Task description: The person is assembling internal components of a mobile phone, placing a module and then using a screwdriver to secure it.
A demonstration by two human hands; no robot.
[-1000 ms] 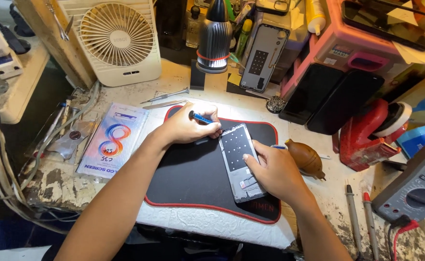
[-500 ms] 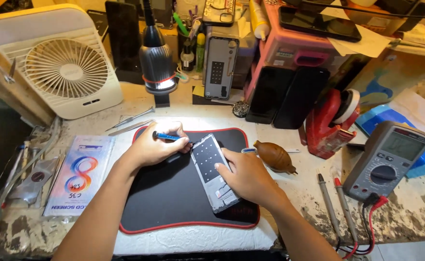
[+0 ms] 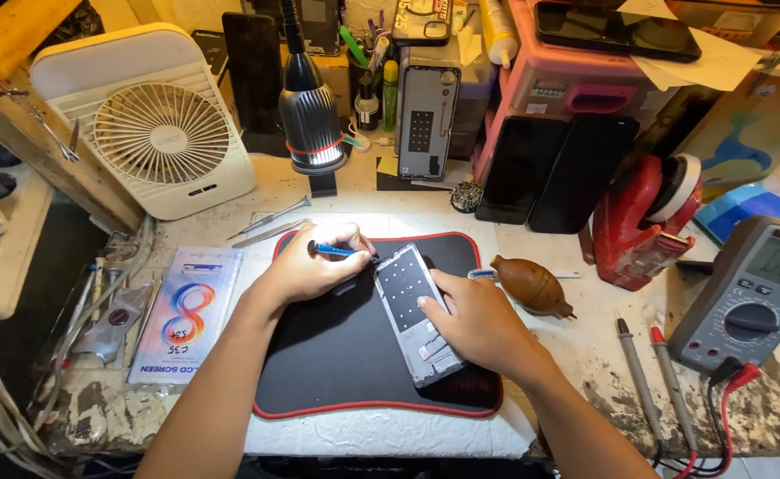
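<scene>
Head view, hands: left hand (image 3: 305,266) clenched round a blue-handled tool (image 3: 337,251), tip laid against the upper left edge of an opened phone frame (image 3: 416,310); right hand (image 3: 478,324) spread flat over the lower half of that frame, fingers pressing it down, grasping nothing else. Frame lying tilted, face-up inner side showing, on a black work mat (image 3: 345,355) with red trim, near the mat's right half.

Head view, bench: desk lamp (image 3: 312,133) directly behind the mat; white fan (image 3: 164,133) at rear left; tweezers (image 3: 270,217) and a flat metal pry tool (image 3: 266,233) just beyond the mat's upper left corner; boxed replacement screen (image 3: 186,310) to the left of the mat; brown rubber air blower (image 3: 532,286) just beside the right hand; multimeter (image 3: 749,297) with probes (image 3: 651,377) at far right; dark phones (image 3: 549,168) leaning upright behind.

Risks, as judgement: tool tip likely to slip off the narrow edge if pushed too steeply, gouging the frame or scratching inner parts; frame likely to pivot on the mat if downward pressure from the right hand eases; left forearm close to the boxed screen, so liable to nudge it toward the table edge; blower near enough to the right wrist to be knocked and rolled.
</scene>
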